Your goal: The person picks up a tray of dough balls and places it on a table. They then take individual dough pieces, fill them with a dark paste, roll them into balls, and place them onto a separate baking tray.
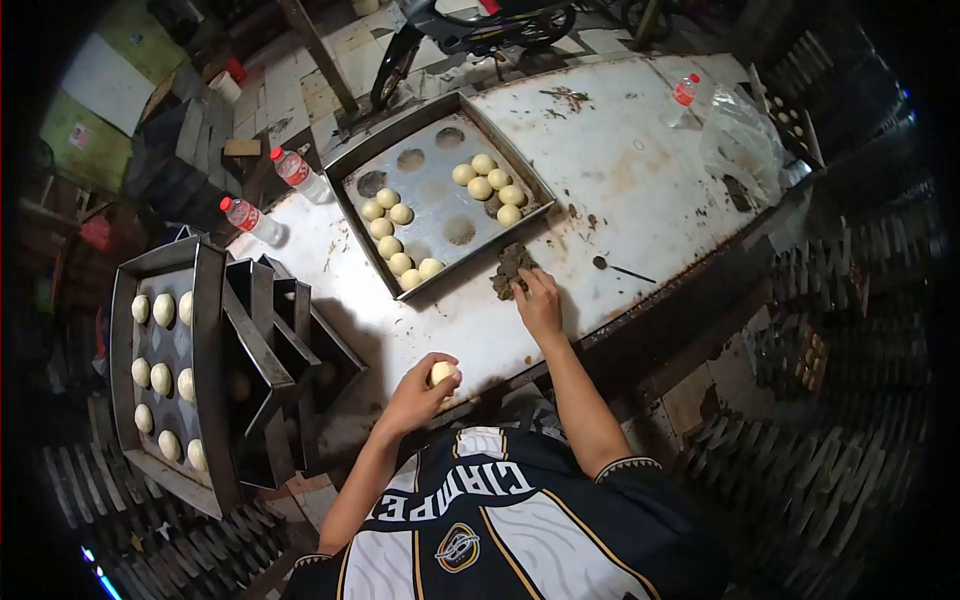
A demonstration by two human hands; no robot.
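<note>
My left hand is closed around a pale dough ball near the front edge of the metal table. My right hand reaches forward and its fingers touch a lump of dark brown filling lying on the table. Just beyond the filling sits a metal baking tray holding several round dough balls in two groups, with greasy round marks between them.
At the left, a second tray with several dough balls rests on stacked dark trays. Two capped water bottles lie near the table's left end, another bottle and a plastic bag at far right. A motorbike stands beyond.
</note>
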